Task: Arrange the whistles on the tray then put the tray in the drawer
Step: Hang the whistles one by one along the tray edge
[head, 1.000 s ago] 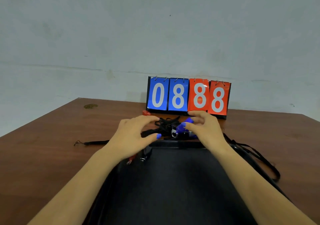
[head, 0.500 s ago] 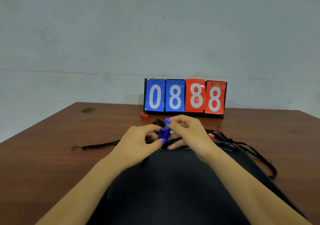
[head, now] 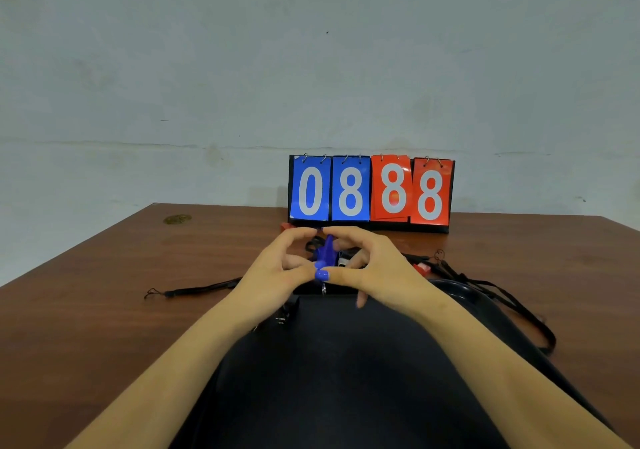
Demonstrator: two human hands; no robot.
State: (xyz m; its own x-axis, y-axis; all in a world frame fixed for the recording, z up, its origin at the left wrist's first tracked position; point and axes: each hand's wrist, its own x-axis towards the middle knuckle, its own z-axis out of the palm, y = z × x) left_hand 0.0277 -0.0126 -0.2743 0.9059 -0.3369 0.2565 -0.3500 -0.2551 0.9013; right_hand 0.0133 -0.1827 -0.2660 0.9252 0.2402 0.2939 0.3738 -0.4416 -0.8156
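Observation:
A blue whistle (head: 327, 253) is pinched upright between the fingertips of my left hand (head: 277, 272) and my right hand (head: 375, 268), just above the far rim of the black tray (head: 460, 289). A red whistle (head: 423, 268) lies to the right of my right hand among black lanyards (head: 502, 299). Another red whistle (head: 286, 226) peeks out behind my left fingers, near the scoreboard. One more lanyard (head: 194, 290) stretches left on the table. No drawer is in view.
A flip scoreboard (head: 370, 192) reading 0888 stands at the back of the brown wooden table (head: 104, 310) against a pale wall. A dark cloth surface (head: 346, 379) fills the foreground between my arms.
Both hands lifted the blue whistle out of the tangle of lanyards and now hold it upright between the fingertips. The camera view tilted up slightly.

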